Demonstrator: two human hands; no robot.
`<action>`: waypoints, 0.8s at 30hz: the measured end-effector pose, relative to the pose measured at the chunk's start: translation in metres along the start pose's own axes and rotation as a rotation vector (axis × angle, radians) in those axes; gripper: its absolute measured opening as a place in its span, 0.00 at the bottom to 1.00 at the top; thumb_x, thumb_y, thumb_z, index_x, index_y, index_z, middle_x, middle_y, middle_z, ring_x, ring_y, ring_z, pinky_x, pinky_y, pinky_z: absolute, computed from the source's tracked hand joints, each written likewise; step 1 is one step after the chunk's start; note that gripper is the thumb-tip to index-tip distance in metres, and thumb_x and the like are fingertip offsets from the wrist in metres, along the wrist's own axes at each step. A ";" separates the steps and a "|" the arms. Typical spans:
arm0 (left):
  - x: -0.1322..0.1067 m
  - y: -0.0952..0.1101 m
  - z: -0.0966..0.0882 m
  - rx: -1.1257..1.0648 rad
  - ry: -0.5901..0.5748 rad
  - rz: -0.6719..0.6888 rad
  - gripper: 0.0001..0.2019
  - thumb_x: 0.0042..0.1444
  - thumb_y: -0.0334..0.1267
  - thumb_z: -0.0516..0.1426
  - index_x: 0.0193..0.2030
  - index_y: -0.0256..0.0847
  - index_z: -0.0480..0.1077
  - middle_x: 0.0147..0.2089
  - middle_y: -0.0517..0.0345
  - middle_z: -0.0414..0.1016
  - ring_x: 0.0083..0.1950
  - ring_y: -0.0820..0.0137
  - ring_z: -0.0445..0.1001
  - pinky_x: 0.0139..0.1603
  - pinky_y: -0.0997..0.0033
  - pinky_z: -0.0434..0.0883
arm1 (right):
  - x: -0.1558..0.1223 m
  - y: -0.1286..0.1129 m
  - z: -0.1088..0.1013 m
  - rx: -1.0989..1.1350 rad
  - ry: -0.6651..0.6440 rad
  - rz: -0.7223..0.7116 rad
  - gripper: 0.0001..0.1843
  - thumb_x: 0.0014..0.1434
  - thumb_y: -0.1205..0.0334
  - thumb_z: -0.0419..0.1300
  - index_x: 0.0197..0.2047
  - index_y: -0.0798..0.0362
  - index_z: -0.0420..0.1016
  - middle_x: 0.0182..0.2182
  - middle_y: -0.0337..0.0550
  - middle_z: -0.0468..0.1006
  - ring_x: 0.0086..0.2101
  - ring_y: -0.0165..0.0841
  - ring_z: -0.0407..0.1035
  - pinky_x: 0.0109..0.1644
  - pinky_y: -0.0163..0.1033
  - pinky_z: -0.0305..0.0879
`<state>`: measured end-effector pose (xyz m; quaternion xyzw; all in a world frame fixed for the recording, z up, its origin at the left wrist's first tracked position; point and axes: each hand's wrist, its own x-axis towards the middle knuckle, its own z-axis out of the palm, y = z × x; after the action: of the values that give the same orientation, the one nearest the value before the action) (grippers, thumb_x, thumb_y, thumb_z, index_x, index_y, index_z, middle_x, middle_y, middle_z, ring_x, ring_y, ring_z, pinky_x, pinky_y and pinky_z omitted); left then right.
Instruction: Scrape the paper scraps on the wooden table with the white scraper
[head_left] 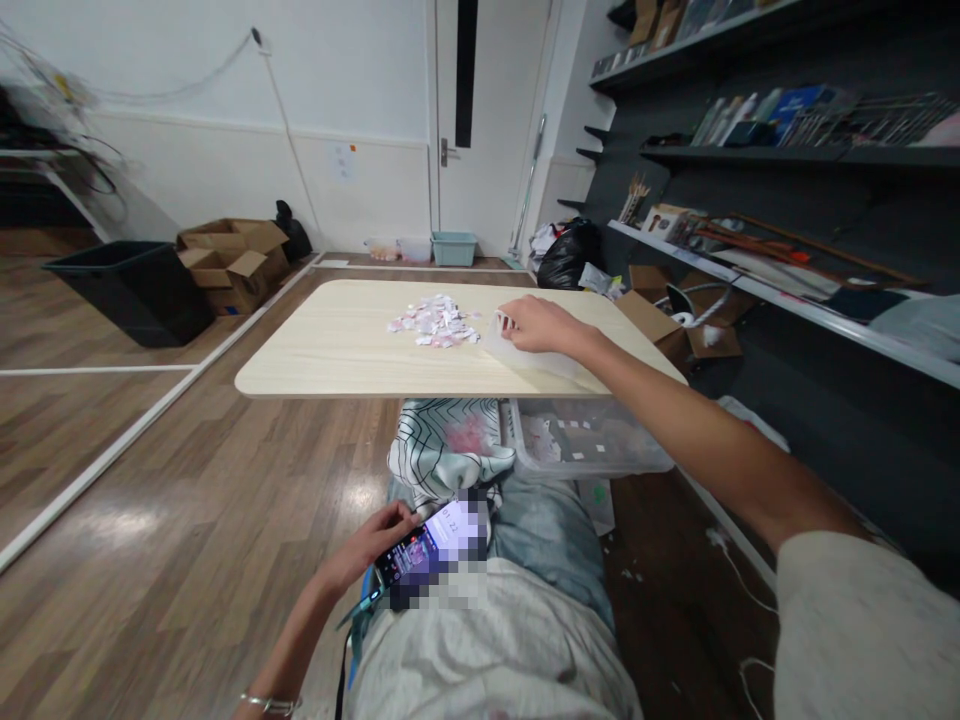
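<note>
My right hand (534, 325) is over the right half of the pale wooden tabletop (337, 350), its fingers closed on a translucent whitish sheet (517, 356). That sheet lies low against the surface; whether it is a bag or a flat piece I cannot tell. Just left of it is a loose pile of small white and pink paper scraps (437, 322). Down at my lap, my left hand (390, 532) grips the upper left edge of a phone (431, 550) with a lit screen. Part of the phone is blurred out by blocks.
Below the table's near edge, a clear plastic bin (592, 440) holds some scraps, beside a patterned cloth (442, 450). A black trash bin (135, 290) and cardboard boxes (232, 260) stand left on the floor. Loaded shelves (787, 155) line the right wall.
</note>
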<state>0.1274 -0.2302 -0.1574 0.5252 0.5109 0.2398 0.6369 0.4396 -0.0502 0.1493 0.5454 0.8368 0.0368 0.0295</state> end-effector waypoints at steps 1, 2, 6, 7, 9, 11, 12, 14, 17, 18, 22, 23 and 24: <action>0.000 -0.001 0.000 -0.005 -0.002 0.000 0.49 0.43 0.94 0.69 0.39 0.45 0.68 0.35 0.65 0.66 0.37 0.68 0.62 0.40 0.67 0.60 | 0.003 -0.001 0.001 -0.009 -0.005 -0.005 0.13 0.74 0.68 0.68 0.57 0.56 0.90 0.55 0.62 0.92 0.50 0.48 0.83 0.43 0.43 0.59; 0.000 -0.001 0.000 -0.009 -0.002 0.001 0.49 0.43 0.94 0.69 0.39 0.45 0.68 0.35 0.65 0.67 0.37 0.69 0.62 0.40 0.67 0.60 | 0.004 -0.002 0.001 -0.020 -0.012 -0.026 0.13 0.74 0.69 0.66 0.57 0.56 0.90 0.54 0.62 0.92 0.50 0.48 0.83 0.44 0.44 0.58; 0.000 -0.003 -0.001 -0.016 0.007 0.021 0.48 0.45 0.92 0.69 0.40 0.44 0.69 0.36 0.63 0.68 0.38 0.68 0.63 0.40 0.67 0.60 | -0.002 -0.013 0.000 -0.057 -0.035 -0.144 0.14 0.75 0.70 0.64 0.57 0.56 0.89 0.49 0.60 0.91 0.46 0.47 0.81 0.44 0.45 0.55; 0.000 -0.004 -0.002 -0.016 0.005 0.021 0.48 0.46 0.92 0.69 0.40 0.44 0.69 0.37 0.63 0.69 0.38 0.68 0.63 0.40 0.67 0.60 | -0.006 -0.016 -0.001 -0.061 -0.034 -0.162 0.13 0.75 0.69 0.64 0.56 0.55 0.89 0.48 0.59 0.91 0.45 0.46 0.81 0.44 0.45 0.54; -0.001 -0.004 -0.002 -0.017 -0.009 0.014 0.47 0.47 0.91 0.69 0.40 0.44 0.70 0.37 0.63 0.69 0.38 0.68 0.63 0.40 0.67 0.60 | -0.014 -0.020 0.000 -0.065 -0.034 -0.195 0.12 0.75 0.69 0.64 0.55 0.54 0.89 0.45 0.57 0.90 0.44 0.46 0.80 0.44 0.44 0.53; 0.000 -0.006 -0.003 -0.019 -0.017 0.014 0.47 0.48 0.91 0.70 0.40 0.44 0.70 0.37 0.62 0.70 0.38 0.68 0.64 0.40 0.67 0.60 | -0.024 -0.024 0.000 -0.058 -0.035 -0.222 0.12 0.75 0.69 0.65 0.54 0.53 0.90 0.42 0.54 0.90 0.43 0.45 0.79 0.44 0.44 0.52; 0.001 -0.008 -0.003 -0.021 -0.012 0.015 0.47 0.47 0.91 0.70 0.40 0.44 0.70 0.37 0.62 0.70 0.38 0.68 0.64 0.40 0.67 0.61 | -0.029 -0.026 0.001 -0.052 -0.038 -0.235 0.12 0.75 0.69 0.65 0.54 0.53 0.90 0.42 0.53 0.90 0.42 0.44 0.79 0.44 0.44 0.52; 0.004 -0.012 -0.003 -0.025 0.005 0.018 0.47 0.46 0.91 0.70 0.40 0.44 0.70 0.37 0.63 0.70 0.38 0.68 0.63 0.40 0.67 0.60 | -0.038 -0.027 0.000 -0.039 -0.046 -0.257 0.11 0.75 0.69 0.65 0.53 0.53 0.90 0.41 0.53 0.90 0.41 0.44 0.79 0.44 0.44 0.52; 0.007 -0.020 -0.003 -0.035 0.024 0.031 0.46 0.48 0.90 0.70 0.40 0.43 0.71 0.37 0.62 0.70 0.38 0.68 0.63 0.39 0.68 0.60 | -0.049 -0.026 -0.001 -0.018 -0.061 -0.278 0.10 0.75 0.68 0.65 0.53 0.53 0.90 0.41 0.52 0.90 0.41 0.43 0.79 0.43 0.44 0.52; 0.007 -0.022 -0.003 -0.038 0.026 0.035 0.46 0.49 0.90 0.70 0.40 0.43 0.71 0.37 0.62 0.71 0.38 0.68 0.64 0.39 0.68 0.60 | -0.050 -0.025 -0.001 -0.008 -0.061 -0.277 0.10 0.75 0.67 0.66 0.53 0.53 0.90 0.40 0.52 0.90 0.40 0.43 0.78 0.43 0.44 0.52; 0.006 -0.022 -0.003 -0.061 0.032 0.020 0.47 0.46 0.91 0.71 0.41 0.44 0.71 0.37 0.62 0.71 0.38 0.68 0.65 0.39 0.68 0.61 | -0.048 -0.016 0.002 0.042 -0.041 -0.236 0.09 0.75 0.67 0.66 0.52 0.53 0.89 0.39 0.51 0.89 0.39 0.42 0.77 0.43 0.43 0.52; 0.005 -0.020 -0.003 -0.068 0.028 0.014 0.47 0.45 0.91 0.71 0.41 0.44 0.71 0.37 0.62 0.71 0.38 0.68 0.65 0.39 0.68 0.61 | -0.046 -0.014 0.004 0.057 -0.036 -0.228 0.08 0.75 0.66 0.67 0.52 0.53 0.89 0.39 0.50 0.89 0.40 0.42 0.77 0.44 0.43 0.52; 0.004 -0.019 -0.003 -0.072 0.028 0.011 0.48 0.45 0.91 0.71 0.41 0.44 0.71 0.38 0.63 0.71 0.38 0.68 0.65 0.39 0.68 0.62 | -0.045 -0.012 0.005 0.072 -0.035 -0.226 0.08 0.75 0.65 0.68 0.52 0.53 0.89 0.39 0.50 0.89 0.40 0.42 0.77 0.44 0.43 0.53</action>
<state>0.1222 -0.2317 -0.1759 0.5014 0.5079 0.2690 0.6468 0.4472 -0.0956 0.1441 0.4486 0.8932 -0.0063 0.0284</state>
